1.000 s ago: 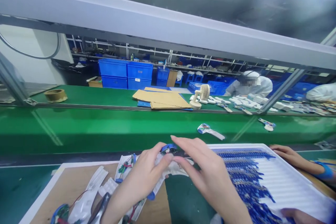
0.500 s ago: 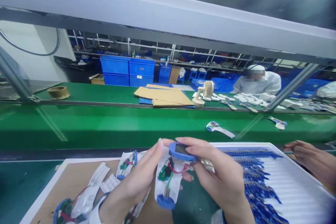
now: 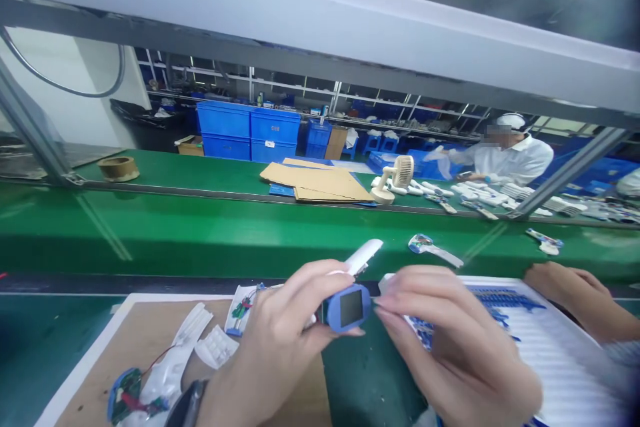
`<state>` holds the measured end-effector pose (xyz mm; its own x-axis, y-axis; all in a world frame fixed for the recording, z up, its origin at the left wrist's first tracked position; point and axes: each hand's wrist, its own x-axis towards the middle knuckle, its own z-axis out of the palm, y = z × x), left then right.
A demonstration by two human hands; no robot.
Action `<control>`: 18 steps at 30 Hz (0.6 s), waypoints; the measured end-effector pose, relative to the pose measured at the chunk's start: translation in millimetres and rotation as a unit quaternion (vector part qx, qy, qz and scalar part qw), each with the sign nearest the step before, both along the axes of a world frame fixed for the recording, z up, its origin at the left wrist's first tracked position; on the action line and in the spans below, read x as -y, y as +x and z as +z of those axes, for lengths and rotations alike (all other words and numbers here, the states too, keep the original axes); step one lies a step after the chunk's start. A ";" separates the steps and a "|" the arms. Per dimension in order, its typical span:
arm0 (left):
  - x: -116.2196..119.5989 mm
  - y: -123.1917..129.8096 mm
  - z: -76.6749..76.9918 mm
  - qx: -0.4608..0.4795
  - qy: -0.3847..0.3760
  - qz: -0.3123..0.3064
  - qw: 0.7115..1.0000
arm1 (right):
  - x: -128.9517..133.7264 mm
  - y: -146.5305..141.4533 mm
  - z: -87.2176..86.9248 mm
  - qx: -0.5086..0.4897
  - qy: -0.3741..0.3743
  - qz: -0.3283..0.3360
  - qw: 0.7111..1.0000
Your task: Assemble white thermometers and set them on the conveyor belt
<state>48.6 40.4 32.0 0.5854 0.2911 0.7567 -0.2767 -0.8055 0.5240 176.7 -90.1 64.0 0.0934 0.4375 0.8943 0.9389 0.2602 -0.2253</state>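
My left hand (image 3: 285,330) is wrapped round a white-and-blue handheld device (image 3: 334,317), whose dark little screen in a blue frame faces me. A white shell part (image 3: 364,257) juts up behind those fingers. Just right of the screen, my right hand (image 3: 450,340) has its thumb and fingertips pinched together. A bit of white shows behind its fingertips, and I cannot make out what the pinch holds. Left of my left hand, on the brown board (image 3: 145,320), lie an opened white shell with wires (image 3: 170,367), a ribbed white piece (image 3: 217,347) and another opened unit (image 3: 243,309).
On the right a white tray (image 3: 560,353) bears rows of blue parts (image 3: 510,299), with another person's hand (image 3: 570,293) at its far edge. Opened units (image 3: 435,250) lie on the green belt (image 3: 200,233). Beyond are cardboard sheets (image 3: 320,183), a small fan (image 3: 400,173) and a tape roll (image 3: 119,169).
The device has turned in my left hand, from its open wired inside to its screen facing me. My right hand has let go of the screen part and moved right. The neighbouring hand has shifted.
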 end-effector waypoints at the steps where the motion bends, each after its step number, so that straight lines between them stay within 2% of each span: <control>1: -0.1 0.1 -0.7 0.006 0.039 0.018 0.999 | -0.8 -1.7 0.6 0.011 -0.005 -0.009 1.000; 3: 0.6 0.0 -1.0 0.002 0.101 0.044 0.994 | -3.1 -4.1 0.5 0.027 -0.017 -0.016 0.999; 6: 2.5 -1.1 2.0 -0.018 0.155 0.063 0.986 | -5.6 -4.2 -0.2 0.022 -0.008 -0.020 1.000; 12: 4.9 -3.2 9.1 -0.020 0.184 0.078 0.980 | -6.6 -0.4 0.7 0.027 -0.017 -0.015 0.999; 18: 6.4 -3.3 11.2 -0.031 0.195 0.086 0.977 | -6.9 2.1 -1.2 -0.011 -0.026 0.033 0.999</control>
